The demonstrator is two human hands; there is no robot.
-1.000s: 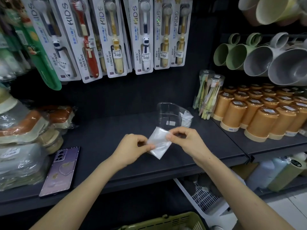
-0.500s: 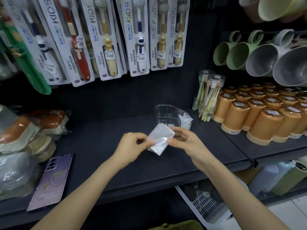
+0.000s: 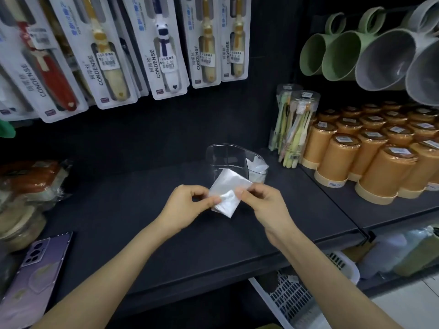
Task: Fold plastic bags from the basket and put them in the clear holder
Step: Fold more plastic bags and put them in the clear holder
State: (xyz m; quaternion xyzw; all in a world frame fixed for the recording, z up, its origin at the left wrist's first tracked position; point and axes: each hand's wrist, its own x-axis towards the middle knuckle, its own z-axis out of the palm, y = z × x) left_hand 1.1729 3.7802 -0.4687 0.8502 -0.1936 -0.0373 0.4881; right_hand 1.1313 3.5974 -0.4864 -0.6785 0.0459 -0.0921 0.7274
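A matte black shelf (image 3: 123, 210) is stretching across the view, its surface flat and faintly grainy. Above it, glossy blister packs of children's toothbrushes (image 3: 164, 46) are hanging in a slanting row, each long white card bearing a price sticker. To the upper right, smooth plastic mugs (image 3: 384, 60) in pale green and grey are hanging with their round mouths facing out. Below them, orange cylindrical tumblers (image 3: 389, 176) with cream bases are standing packed in rows.

At the left edge, crinkled film-wrapped packages (image 3: 28, 181) are sitting in a heap. A white slatted plastic basket (image 3: 292, 298) is showing beneath the shelf's front edge. A lilac phone (image 3: 35, 276) is lying flat, camera side up, near the shelf's front left. Two clear tubes of slim toothbrushes (image 3: 294, 129) are standing upright beside the tumblers.

The clear holder (image 3: 228, 157), a curved-walled transparent tub, is standing mid-shelf, with folded white bags (image 3: 257, 166) sitting in its right part.

Just in front of it, the left hand (image 3: 187, 205) and right hand (image 3: 268, 205) are both pinching a plastic bag (image 3: 228, 191) between thumb and curled fingers. The bag is thin, milky and slightly wrinkled, folded into a small rectangle, tilting between the two hands above the shelf. Its upper corner is overlapping the holder's front wall in view; whether they are touching cannot be told.
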